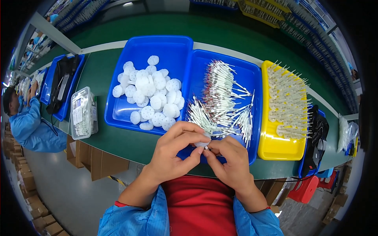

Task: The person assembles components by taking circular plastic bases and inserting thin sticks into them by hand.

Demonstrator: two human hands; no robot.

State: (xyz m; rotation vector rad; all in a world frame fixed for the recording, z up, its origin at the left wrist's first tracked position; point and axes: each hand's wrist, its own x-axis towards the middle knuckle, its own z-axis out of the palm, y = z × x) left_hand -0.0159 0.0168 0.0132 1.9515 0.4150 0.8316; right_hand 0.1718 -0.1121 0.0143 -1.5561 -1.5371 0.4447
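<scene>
Near the table's front edge, my left hand (172, 152) is closed, pinching a round white plastic disc (202, 144) between thumb and fingers. My right hand (231, 158) meets it from the other side, its thumb and forefinger pressed together at the disc's edge. A small white tip shows between the two hands; the rest of what the right fingers pinch is hidden. Beyond my left hand, a blue tray (165, 43) holds a loose pile of similar white discs (151, 92). The adjoining blue tray (252, 74) holds many thin white sticks (220, 94), some with dark reddish ends.
At right, a yellow tray (275, 151) carries rows of discs with upright sticks (289, 102). A clear plastic box (82, 114) sits at left. Black devices (63, 86) lie in trays farther out. A co-worker in blue (29, 122) is at far left; a red stool (303, 188) stands lower right.
</scene>
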